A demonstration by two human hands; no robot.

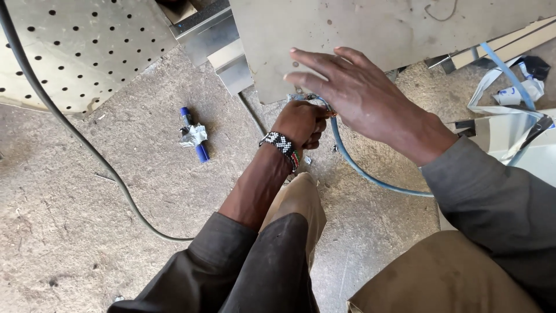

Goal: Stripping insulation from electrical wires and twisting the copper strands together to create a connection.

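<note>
At the panel's (359, 23) lower edge, the left hand (300, 123) pinches one blue hose (370, 174) (its end hidden); the right hand (353, 93) hovers, fingers spread wide.

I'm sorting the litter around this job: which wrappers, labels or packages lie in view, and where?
Crumpled silvery wrapper: on the ground left of the left hand, wrapped around a blue tube.
White and blue scrap, perhaps packaging: upper right, beyond the right hand, beside the blue hose.
No signs or screens.
</note>
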